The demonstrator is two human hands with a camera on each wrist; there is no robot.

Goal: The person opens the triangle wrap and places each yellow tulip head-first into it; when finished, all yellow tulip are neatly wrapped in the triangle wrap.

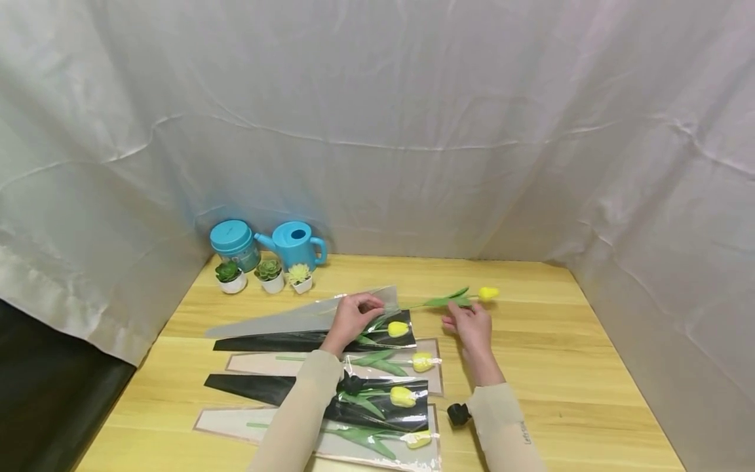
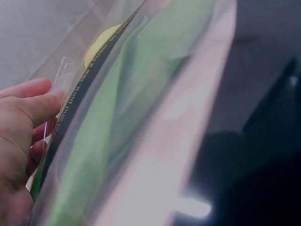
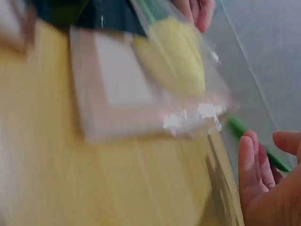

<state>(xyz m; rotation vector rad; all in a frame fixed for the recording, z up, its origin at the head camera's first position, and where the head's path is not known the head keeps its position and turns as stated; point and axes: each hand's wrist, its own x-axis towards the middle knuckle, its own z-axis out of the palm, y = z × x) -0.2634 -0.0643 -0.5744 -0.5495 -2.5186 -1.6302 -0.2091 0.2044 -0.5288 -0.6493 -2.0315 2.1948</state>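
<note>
At the back of the row, my left hand (image 1: 354, 318) pinches the open edge of a translucent grey flower sleeve (image 1: 277, 316); its clear film also shows by the thumb in the left wrist view. My right hand (image 1: 472, 328) holds a yellow artificial tulip (image 1: 488, 294) near its green leaves. The tulip's stem (image 3: 237, 126) points left to the sleeve's mouth; how far inside it reaches, I cannot tell. Just in front lies a black sleeve (image 1: 259, 342) with a tulip in it. Part of that sleeve is hidden by my left hand.
Nearer me lie several more sleeved tulips, in a pink-edged sleeve (image 1: 253, 362), a black sleeve (image 1: 253, 388) and another pale sleeve (image 1: 227, 419). Back left stand a blue watering can (image 1: 293, 246), a blue-lidded jar (image 1: 232, 242) and small potted succulents (image 1: 271, 276). Grey curtains enclose the table (image 1: 560, 367).
</note>
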